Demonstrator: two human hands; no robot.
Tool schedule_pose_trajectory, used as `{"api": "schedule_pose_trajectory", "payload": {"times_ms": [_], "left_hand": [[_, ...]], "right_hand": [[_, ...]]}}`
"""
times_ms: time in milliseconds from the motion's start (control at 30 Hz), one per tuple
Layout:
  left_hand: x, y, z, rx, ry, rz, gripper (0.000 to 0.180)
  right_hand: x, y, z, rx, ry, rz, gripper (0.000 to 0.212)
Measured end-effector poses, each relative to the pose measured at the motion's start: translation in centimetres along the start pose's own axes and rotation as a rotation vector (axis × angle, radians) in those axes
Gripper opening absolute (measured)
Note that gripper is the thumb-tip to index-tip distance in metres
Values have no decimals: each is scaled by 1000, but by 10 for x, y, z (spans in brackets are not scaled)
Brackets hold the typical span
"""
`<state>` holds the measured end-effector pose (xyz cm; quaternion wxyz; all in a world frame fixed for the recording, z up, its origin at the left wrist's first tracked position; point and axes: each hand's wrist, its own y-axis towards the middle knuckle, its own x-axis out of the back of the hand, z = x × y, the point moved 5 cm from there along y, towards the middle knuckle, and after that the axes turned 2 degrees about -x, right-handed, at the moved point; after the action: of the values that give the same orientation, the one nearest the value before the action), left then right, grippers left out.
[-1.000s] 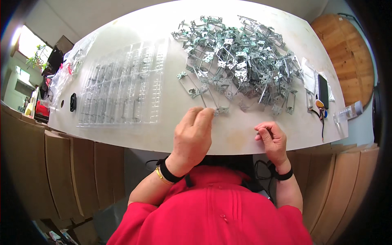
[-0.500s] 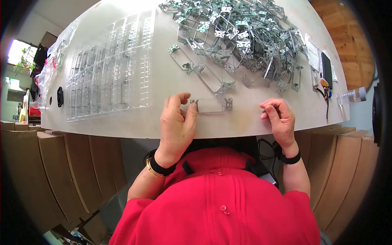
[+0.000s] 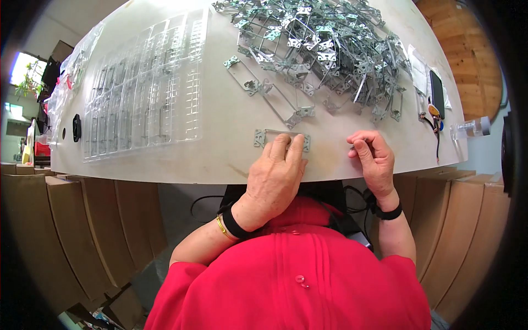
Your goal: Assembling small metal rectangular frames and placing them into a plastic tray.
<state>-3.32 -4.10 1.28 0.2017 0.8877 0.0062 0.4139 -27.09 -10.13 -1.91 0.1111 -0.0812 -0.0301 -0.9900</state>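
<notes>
I've got L hand (image 3: 278,176) fingertips over metal frame (image 3: 260,138), can't tell if gripping; R hand (image 3: 375,162) pinched narrow on sm. dark bit (image 3: 352,147), mostly hidden. Bracket pile (image 3: 330,55) beyond fingertips.

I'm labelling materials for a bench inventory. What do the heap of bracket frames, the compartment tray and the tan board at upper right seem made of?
Heap of bracket frames: metal, perhaps plated steel; silvery-grey with bright glints.
Compartment tray: thin, glossy clear plastic; the white table shows through.
Tan board: likely wood, by its streaky grain; finish unclear.
</notes>
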Motion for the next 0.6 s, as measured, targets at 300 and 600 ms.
{"api": "schedule_pose_trajectory", "payload": {"times_ms": [300,600], "left_hand": [[11,-27,9,-79,-4,124,28],[13,-33,-4,-201,-5,186,37]], "right_hand": [[-6,0,6,105,-98,-4,12],[-46,6,34,340,-314,115,17]]}}
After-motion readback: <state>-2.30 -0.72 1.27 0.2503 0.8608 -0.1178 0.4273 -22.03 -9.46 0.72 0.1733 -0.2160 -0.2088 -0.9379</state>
